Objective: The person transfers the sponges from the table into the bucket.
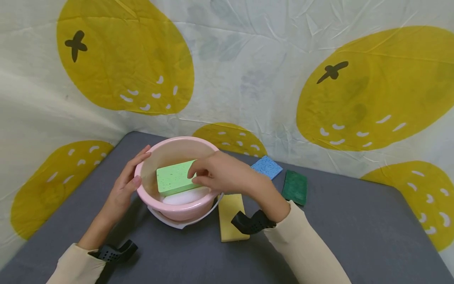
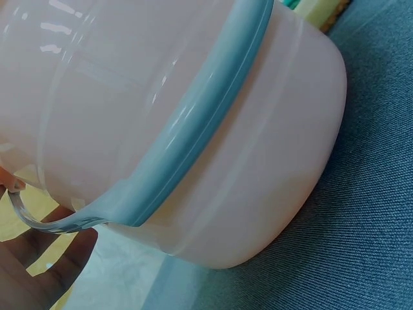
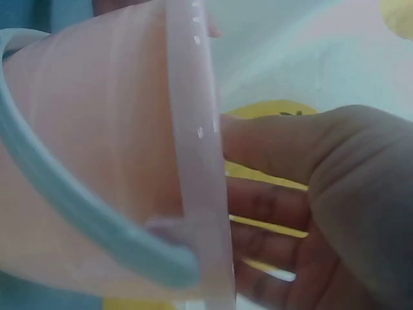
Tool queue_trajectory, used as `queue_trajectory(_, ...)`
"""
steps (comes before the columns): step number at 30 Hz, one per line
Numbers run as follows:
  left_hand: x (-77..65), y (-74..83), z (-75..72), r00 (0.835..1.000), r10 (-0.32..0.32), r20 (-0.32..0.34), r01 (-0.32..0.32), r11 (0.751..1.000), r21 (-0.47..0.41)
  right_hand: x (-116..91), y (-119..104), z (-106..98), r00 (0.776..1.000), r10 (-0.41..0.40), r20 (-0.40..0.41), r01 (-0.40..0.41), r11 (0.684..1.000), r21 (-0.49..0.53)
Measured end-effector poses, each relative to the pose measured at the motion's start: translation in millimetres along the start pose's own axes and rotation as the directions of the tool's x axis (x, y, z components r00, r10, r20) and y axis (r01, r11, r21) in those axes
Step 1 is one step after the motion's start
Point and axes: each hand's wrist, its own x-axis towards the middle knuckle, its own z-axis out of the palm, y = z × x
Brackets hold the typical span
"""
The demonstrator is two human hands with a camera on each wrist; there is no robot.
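Note:
A pink bucket (image 1: 196,144) with a white handle (image 1: 181,225) stands on the grey table. At its left side my left hand (image 1: 122,187) holds the rim, with thumb and fingertips over the edge; the left wrist view shows those fingers near the handle's end. My right hand (image 1: 223,169) reaches in over the right rim, thumb and index finger curled at the right end of a light green sponge (image 1: 173,177). That end is hidden behind the hand. Under the sponge lies a smooth white object (image 1: 186,196). In the right wrist view my fingers (image 3: 268,197) pass behind the rim.
Right of the bucket lies a yellow sponge (image 1: 232,221), partly under my right forearm in the head view. Farther back are a blue sponge (image 1: 267,167) and a dark green scouring pad (image 1: 295,187). A fruit-patterned cloth (image 1: 248,79) hangs behind the table.

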Motion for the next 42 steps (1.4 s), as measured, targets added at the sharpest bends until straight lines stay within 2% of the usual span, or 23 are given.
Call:
queue_trajectory(6, -0.1, 1.0, -0.7, 1.0, 0.002, -0.006, -0.002, 1.0, -0.017, -13.9, 4.6, 2.5, 0.99, -0.062, -0.128, 0.061, 0.998, -0.008)
queue_trajectory(11, -1.3, 2.2, -2.5, 1.0, -0.009, -0.013, 0.009, 1.0, -0.008, -26.2, 7.7, 1.8, 0.962, -0.102, -0.252, 0.105, 0.995, -0.003)
queue_trajectory(16, -3.4, -2.1, -5.6, 1.0, -0.011, -0.014, 0.011, 1.0, -0.002, -44.1, 11.2, -2.8, 0.937, -0.076, -0.341, 0.091, 0.995, 0.029)
queue_trajectory(22, -6.5, -13.1, -12.5, 1.0, -0.011, -0.019, 0.011, 1.0, -0.009, -65.7, 16.9, -2.9, 0.932, -0.013, -0.363, 0.048, 0.995, 0.089)
queue_trajectory(26, -7.1, -12.6, -11.8, 1.0, -0.011, -0.015, 0.011, 1.0, -0.015, -80.0, 26.8, 5.9, 0.926, 0.024, -0.376, 0.024, 0.992, 0.121)
queue_trajectory(30, -5.5, -6.4, -5.3, 1.0, -0.014, -0.013, 0.014, 1.0, -0.017, -96.9, 42.6, 24.2, 0.927, 0.039, -0.372, 0.023, 0.987, 0.159)
queue_trajectory(35, 0.1, -6.5, 3.4, 1.0, -0.019, -0.005, 0.019, 1.0, -0.016, -116.9, 62.9, 53.6, 0.946, 0.05, -0.32, 0.013, 0.981, 0.192)
queue_trajectory(42, -1.6, -18.5, -4.7, 1.0, -0.011, -0.022, 0.011, 1.0, -0.007, -121.2, 83.0, 96.1, 0.947, 0.106, -0.304, -0.023, 0.964, 0.265)
